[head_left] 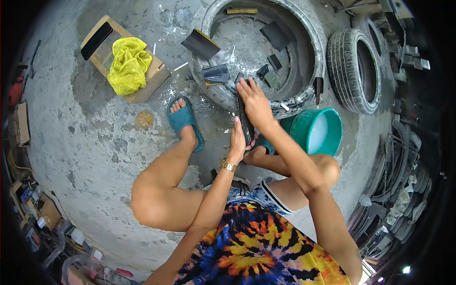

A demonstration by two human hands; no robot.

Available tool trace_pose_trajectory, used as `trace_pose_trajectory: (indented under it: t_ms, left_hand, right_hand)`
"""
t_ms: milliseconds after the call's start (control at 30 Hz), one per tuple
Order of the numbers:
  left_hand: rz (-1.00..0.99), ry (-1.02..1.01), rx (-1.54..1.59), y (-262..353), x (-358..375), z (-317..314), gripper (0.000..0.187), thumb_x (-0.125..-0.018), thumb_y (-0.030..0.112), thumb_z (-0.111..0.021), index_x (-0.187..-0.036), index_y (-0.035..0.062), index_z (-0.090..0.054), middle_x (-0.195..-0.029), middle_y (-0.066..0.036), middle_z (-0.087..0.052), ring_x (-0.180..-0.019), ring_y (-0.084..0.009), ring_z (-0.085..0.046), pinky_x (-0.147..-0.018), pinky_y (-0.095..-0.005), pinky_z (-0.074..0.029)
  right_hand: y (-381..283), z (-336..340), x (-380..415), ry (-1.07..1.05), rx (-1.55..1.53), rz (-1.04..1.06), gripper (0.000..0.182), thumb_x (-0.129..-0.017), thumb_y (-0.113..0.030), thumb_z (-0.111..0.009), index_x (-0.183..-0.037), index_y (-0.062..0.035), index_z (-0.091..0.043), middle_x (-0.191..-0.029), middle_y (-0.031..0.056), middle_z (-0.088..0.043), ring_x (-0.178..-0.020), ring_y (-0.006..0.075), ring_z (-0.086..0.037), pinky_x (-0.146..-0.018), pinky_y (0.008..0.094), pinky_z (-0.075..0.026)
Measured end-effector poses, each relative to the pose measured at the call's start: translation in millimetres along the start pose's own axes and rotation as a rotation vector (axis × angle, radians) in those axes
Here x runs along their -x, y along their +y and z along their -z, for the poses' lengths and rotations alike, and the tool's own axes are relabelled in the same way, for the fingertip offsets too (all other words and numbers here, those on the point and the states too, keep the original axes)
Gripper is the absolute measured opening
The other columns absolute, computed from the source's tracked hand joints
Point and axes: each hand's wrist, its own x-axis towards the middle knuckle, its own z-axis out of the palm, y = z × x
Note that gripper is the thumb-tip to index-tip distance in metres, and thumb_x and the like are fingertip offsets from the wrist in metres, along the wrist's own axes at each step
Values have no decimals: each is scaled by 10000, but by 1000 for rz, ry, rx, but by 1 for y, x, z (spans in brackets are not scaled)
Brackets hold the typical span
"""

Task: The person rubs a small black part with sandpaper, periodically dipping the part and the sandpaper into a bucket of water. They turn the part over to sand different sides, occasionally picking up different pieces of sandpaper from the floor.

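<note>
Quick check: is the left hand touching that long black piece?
Touching. The head view shows the left hand cupped around the lower part of the long black piece, thumb along one edge, fingertips showing past the other.

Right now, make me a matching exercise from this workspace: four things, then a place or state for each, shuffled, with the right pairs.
Things
1. crumpled yellow cloth
2. round green plastic bucket
3. long, narrow dark piece
4. gold-coloured metal watch

Places and states
A. in the left hand, with the right hand laid over it
B. around the person's left wrist
C. on top of the brown box
D. containing pale liquid

Pairs: 1-C, 2-D, 3-A, 4-B
</note>
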Motion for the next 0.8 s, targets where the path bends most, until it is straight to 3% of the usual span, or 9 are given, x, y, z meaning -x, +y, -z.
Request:
trace_pose_trajectory:
  t_ms: [233,333,400,467,500,600,667,733,800]
  left_hand:
    - [81,-164,183,1,-4,6,723,-919,709,-214,-1053,78,-539,-712,-86,-620,-477,-141,-553,-305,-194,-309]
    - [-60,282,564,3,-7,-33,739,-922,699,-252,-1258,79,-473,-773,-39,-627,-474,-117,-548,-298,-188,-306]
    - [-156,123,505,-35,-40,11,744,-941,667,-251,-1392,91,-384,-1050,-107,-640,-765,-164,-660,-511,-244,-513]
    - [56,-1305,1060,-58,-59,45,718,-971,618,-216,-1484,119,-255,-1433,-120,-421,-1251,-219,-490,-966,-365,-466]
    - [62,-1306,1056,-54,-49,36,718,-971,618,-216,-1484,119,-255,-1433,-120,-421,-1251,-219,-490,-966,-365,-466]
    - [-144,116,393,-11,-5,-15,751,-928,688,-271,-1411,122,-373,-1257,-95,-572,-999,-155,-635,-506,-229,-486]
    - [-144,109,357,-27,-21,3,742,-927,689,-273,-1411,136,-377,-1240,-86,-585,-987,-153,-639,-504,-232,-486]
    - [169,-131,203,1,-2,7,663,-983,597,-219,-1499,182,-238,-1492,-47,-358,-1322,-200,-414,-1019,-357,-419]
    - [171,-128,259,4,4,4,667,-982,600,-219,-1490,169,-263,-1471,-49,-390,-1300,-200,-439,-1018,-355,-416]
  right_hand:
    - [-10,27,16,106,-312,-227,525,-831,60,-447,-1338,-67,-499,-1390,171,-480,-1340,372,-382,-1118,576,-193]
    - [-47,-4,56,77,-244,-159,499,-888,-65,-520,-1381,-43,-445,-1406,162,-467,-1346,367,-377,-1106,635,-112]
    - [-46,-9,67,15,-192,-122,504,-888,-91,-507,-1381,-13,-437,-1440,168,-427,-1370,362,-341,-1096,660,-77]
    - [-43,11,30,0,-197,-131,503,-893,-110,-479,-1385,-10,-438,-1452,162,-417,-1383,348,-327,-1099,655,-58]
    - [-39,7,23,-15,-161,-118,547,-868,-106,-492,-1399,-3,-411,-1447,161,-422,-1386,347,-321,-1106,643,-59]
    - [-49,-7,67,38,-155,-86,608,-826,-81,-536,-1408,2,-378,-1429,163,-439,-1376,358,-324,-1112,635,-68]
    - [-51,0,72,-29,-194,-141,619,-816,-47,-542,-1415,-37,-389,-1431,147,-444,-1382,354,-319,-1127,607,-65]
    - [-46,12,36,29,-227,-126,600,-833,-71,-523,-1417,-40,-391,-1447,144,-428,-1389,347,-313,-1123,612,-76]
    - [-43,2,37,14,-160,-104,609,-830,-80,-530,-1421,-43,-385,-1446,148,-426,-1387,355,-312,-1117,621,-98]
